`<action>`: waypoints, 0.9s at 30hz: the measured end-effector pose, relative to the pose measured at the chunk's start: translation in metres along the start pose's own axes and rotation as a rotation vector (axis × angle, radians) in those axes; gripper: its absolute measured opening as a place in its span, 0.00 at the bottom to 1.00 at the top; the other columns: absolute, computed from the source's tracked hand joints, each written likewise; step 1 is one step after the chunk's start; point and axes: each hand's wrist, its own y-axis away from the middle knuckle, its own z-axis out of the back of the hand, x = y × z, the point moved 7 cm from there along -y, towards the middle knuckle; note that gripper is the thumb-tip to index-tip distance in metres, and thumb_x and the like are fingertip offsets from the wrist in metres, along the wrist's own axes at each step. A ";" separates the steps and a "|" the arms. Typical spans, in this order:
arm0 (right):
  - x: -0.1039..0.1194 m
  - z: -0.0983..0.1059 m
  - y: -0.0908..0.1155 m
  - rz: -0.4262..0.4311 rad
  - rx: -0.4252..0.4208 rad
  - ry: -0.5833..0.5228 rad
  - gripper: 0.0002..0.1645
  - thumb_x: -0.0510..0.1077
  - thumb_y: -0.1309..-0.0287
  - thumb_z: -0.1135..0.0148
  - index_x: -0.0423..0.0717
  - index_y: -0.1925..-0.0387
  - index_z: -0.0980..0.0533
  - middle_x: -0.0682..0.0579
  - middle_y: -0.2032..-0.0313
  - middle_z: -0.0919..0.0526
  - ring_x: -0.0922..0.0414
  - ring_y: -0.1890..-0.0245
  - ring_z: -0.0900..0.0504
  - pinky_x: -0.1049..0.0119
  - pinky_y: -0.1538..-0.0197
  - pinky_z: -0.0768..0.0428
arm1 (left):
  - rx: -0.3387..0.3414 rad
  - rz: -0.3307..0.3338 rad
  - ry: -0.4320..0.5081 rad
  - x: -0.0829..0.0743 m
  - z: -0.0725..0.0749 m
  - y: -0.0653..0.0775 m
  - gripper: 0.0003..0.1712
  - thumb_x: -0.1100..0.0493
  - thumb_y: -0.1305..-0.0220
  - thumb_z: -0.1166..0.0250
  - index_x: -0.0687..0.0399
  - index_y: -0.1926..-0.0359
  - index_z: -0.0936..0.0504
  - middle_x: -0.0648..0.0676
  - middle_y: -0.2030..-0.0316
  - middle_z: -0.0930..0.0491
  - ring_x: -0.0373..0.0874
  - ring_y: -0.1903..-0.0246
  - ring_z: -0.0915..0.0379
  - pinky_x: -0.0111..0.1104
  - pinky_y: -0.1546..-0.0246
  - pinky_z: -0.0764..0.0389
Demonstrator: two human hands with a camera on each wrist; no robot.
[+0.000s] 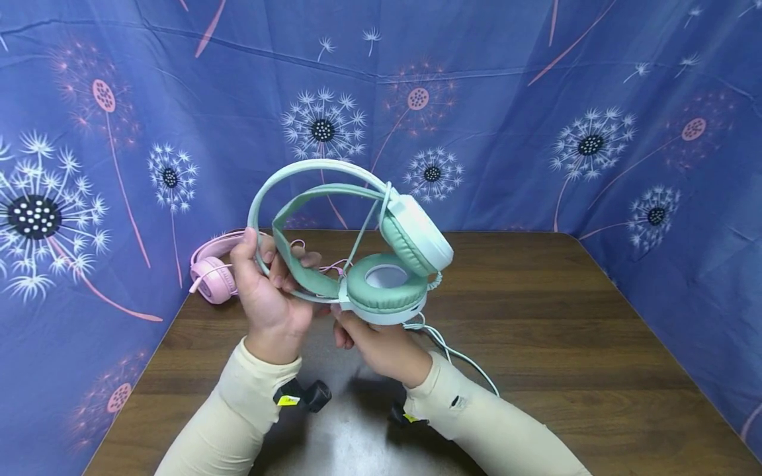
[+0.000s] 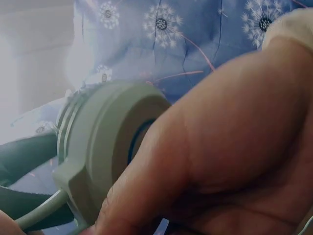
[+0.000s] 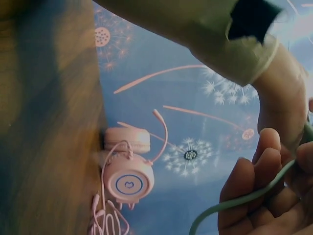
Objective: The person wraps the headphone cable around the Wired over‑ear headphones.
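Note:
A mint-green and white pair of headphones point(image 1: 411, 241) is held up above the table, its ear cups close together on the right. My left hand point(image 1: 270, 317) grips the headband point(image 1: 256, 205) on its left side. Beneath the lower ear cup point(image 1: 387, 314), my right hand point(image 1: 387, 350) holds the headphones near the joint of cup and band, its fingers partly hidden. A green cord or thin boom point(image 3: 239, 200) runs across the fingers in the right wrist view. The left wrist view has an ear cup point(image 2: 112, 132) close up beside a hand.
Pink headphones point(image 1: 215, 281) with a microphone boom lie at the table's back left, their pink cable point(image 3: 110, 218) coiled by them. A pale cable point(image 1: 470, 360) trails to the right of my right hand. Blue dandelion-print cloth point(image 1: 494, 132) surrounds the brown wooden table point(image 1: 565, 344).

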 end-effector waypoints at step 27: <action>0.044 0.011 0.018 0.231 0.024 0.380 0.09 0.48 0.24 0.42 0.57 0.65 0.22 0.64 0.79 0.30 0.70 0.79 0.32 0.75 0.76 0.31 | -0.124 -0.406 -0.422 -0.028 0.010 -0.008 0.28 0.52 0.32 0.35 0.47 0.84 0.40 0.43 0.90 0.46 0.36 0.88 0.53 0.31 0.77 0.26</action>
